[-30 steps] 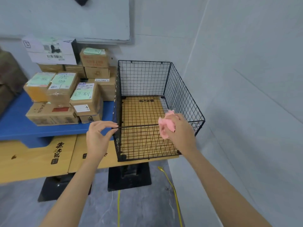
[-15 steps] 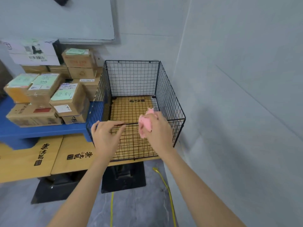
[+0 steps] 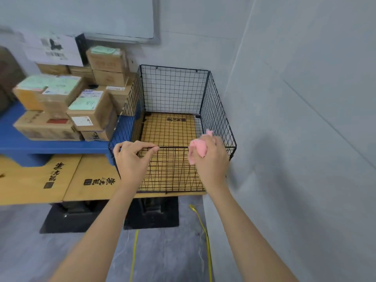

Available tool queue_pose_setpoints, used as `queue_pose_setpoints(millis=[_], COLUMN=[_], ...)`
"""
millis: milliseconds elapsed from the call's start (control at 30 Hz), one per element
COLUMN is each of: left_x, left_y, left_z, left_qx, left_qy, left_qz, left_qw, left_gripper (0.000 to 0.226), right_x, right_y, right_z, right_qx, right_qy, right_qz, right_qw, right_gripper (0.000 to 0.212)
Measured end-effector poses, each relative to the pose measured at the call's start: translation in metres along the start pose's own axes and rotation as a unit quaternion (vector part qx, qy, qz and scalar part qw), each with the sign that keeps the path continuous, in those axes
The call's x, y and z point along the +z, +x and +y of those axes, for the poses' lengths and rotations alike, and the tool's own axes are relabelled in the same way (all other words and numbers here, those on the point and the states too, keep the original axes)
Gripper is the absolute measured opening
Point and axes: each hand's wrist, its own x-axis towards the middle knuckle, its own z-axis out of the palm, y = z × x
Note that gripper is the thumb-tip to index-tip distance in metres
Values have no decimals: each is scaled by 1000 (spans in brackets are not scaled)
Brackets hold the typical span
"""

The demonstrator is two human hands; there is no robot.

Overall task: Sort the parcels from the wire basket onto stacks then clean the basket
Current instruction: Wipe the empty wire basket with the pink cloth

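Note:
A black wire basket point(image 3: 211, 110) stands on the wooden table point(image 3: 95, 180) against the right wall, with no parcel inside it. My left hand point(image 3: 132, 161) pinches the top wire of its near wall at the left. My right hand point(image 3: 211, 159) grips a crumpled pink cloth point(image 3: 198, 149) pressed against the same top wire at the right end. Cardboard parcels point(image 3: 89, 110) with labels sit stacked in several piles on a blue platform point(image 3: 50, 145) left of the basket.
A grey wall point(image 3: 295, 119) rises close on the right. A whiteboard point(image 3: 122, 17) hangs behind the parcels. Black table bases point(image 3: 150, 212) and two yellow cables point(image 3: 205, 231) lie on the grey floor below.
My left hand slid from the basket's near left corner onto the front top wire. My right hand with the pink cloth shifted along that wire, ending at its right end.

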Motion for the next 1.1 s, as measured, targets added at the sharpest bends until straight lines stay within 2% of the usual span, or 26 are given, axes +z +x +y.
queue_pose_setpoints(millis=[100, 200, 267, 367, 500, 700, 867, 933, 1100], left_x=[0, -2, -1, 3, 5, 4, 0, -1, 1], left_y=[0, 1, 0, -1, 0, -1, 0, 0, 0], left_z=[-2, -4, -4, -5, -5, -4, -6, -6, -4], left_qx=[0, 3, 1, -1, -5, 12, 16, 4, -2], left_qy=[2, -3, -3, 3, 3, 8, 13, 5, -2], left_qz=[-3, -8, -9, 8, 9, 14, -5, -12, -9], left_qw=[1000, 1000, 1000, 1000, 1000, 1000, 1000, 1000, 1000], left_gripper=[12, 11, 12, 13, 12, 12, 13, 11, 13], right_x=[11, -4, -25, -43, -20, 27, 27, 12, -36], right_y=[-8, 2, 11, 21, 16, -16, -12, -6, 18], right_z=[-23, -3, 31, 62, 41, -47, -40, -22, 57], right_qx=[-60, -85, -48, -1, 9, -117, -159, -142, -31], right_qy=[-1, -16, -32, -25, -26, 14, 10, -1, -43], right_qz=[-49, -73, -37, 21, 18, -72, -89, -71, -2], right_qw=[997, 994, 998, 999, 999, 990, 983, 987, 999], right_gripper=[37, 34, 34, 21, 22, 38, 33, 30, 30])
